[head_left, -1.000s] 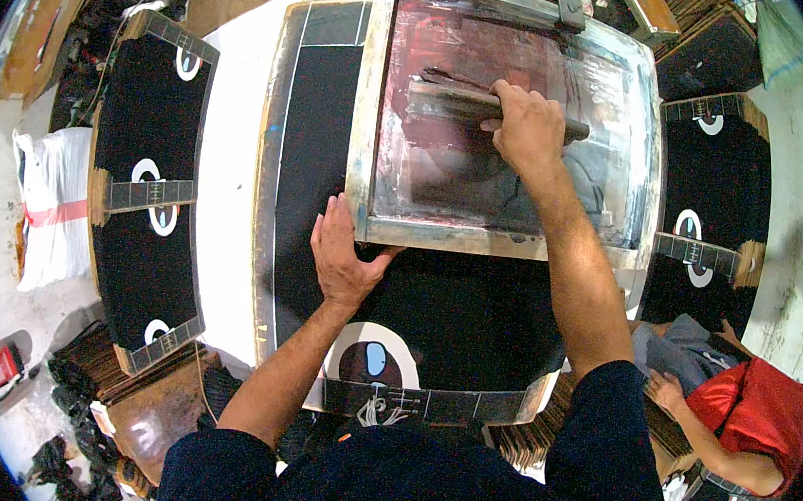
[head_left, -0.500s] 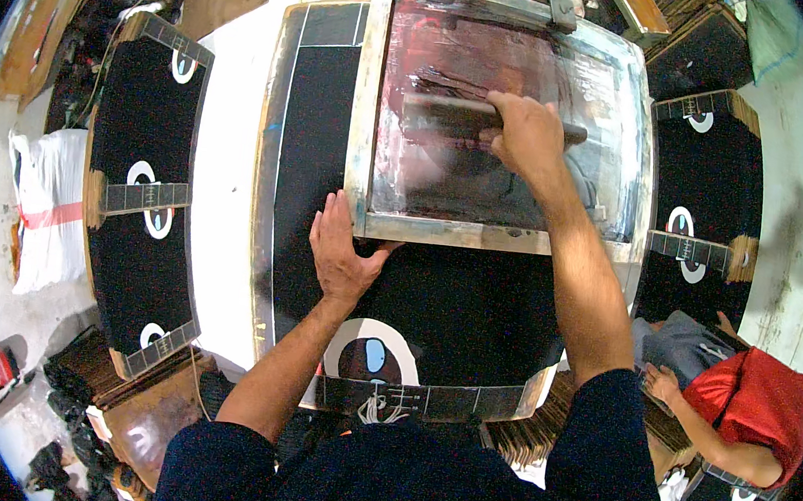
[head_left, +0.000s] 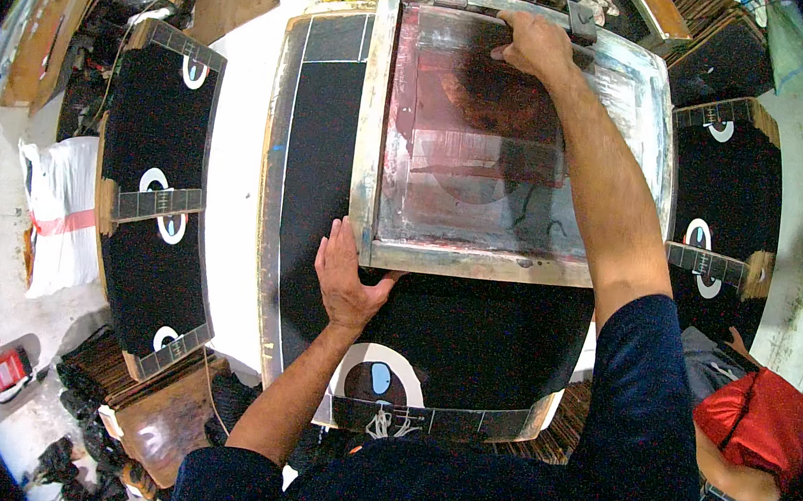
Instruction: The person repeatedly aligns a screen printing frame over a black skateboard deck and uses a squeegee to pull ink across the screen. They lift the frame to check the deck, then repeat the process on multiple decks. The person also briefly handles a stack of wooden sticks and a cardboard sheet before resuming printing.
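Observation:
A screen-printing frame [head_left: 371,110] with red-stained, translucent mesh [head_left: 450,158] lies over a black sheet [head_left: 462,325] on a board. My right hand [head_left: 540,50] is closed on the squeegee [head_left: 455,19] at the frame's far end, partly hiding it, near the metal clamps [head_left: 582,20]. My left hand [head_left: 349,279] has fingers apart, resting on the black sheet and against the frame's lower left corner. A white-ringed eye print with a blue highlight [head_left: 380,380] shows below the frame.
Black boards with eye prints stand left [head_left: 145,272] and right [head_left: 725,197]. A white bundle [head_left: 68,167] and a red object [head_left: 5,367] lie left. A co-worker in red [head_left: 756,415] is at lower right. Stacked cardboard [head_left: 129,378] surrounds the station.
My right hand and the squeegee have moved from mid-screen up to the frame's far end, exposing more red-tinted mesh. My left hand stays at the corner; the whole view shifts slightly.

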Demonstrator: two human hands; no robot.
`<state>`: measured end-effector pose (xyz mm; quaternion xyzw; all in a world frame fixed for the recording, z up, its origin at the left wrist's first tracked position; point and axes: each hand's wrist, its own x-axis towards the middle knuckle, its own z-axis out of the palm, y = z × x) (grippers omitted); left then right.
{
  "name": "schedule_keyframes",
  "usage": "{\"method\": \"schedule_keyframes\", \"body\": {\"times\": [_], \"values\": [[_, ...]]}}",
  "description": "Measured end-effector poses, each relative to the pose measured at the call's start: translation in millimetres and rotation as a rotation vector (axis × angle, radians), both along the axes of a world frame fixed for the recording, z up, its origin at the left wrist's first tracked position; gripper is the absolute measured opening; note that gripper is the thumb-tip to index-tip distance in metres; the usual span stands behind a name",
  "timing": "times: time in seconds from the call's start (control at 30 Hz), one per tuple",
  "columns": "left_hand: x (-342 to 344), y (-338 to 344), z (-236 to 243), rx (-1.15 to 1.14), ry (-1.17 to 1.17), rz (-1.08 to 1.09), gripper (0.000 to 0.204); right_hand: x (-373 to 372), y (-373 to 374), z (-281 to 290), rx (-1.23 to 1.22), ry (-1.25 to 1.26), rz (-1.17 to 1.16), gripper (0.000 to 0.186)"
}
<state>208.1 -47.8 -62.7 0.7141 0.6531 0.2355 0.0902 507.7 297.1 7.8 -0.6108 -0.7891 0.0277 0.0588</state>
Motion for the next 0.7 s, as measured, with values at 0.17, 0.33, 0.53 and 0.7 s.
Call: {"method": "schedule_keyframes", "body": {"times": [0.17,0.33,0.53,0.7], "values": [[-1,1,-1,-0.017,-0.002,-0.006,0.108,-18,-97,-14,0.149,-0.029,-0.019,0.031],[0,1,1,-0.001,0.033,-0.001,0.108,-11,-94,-8,0.148,0.059,-0.001,0.033],[1,-1,1,-0.034,0.013,0.015,0.108,-19,-16,-21,0.393,-0.008,-0.002,0.032],[-1,0,-1,-0.011,-0.007,-0.016,0.109,-24,-102,-16,0.260,-0.032,-0.017,0.048]]}}
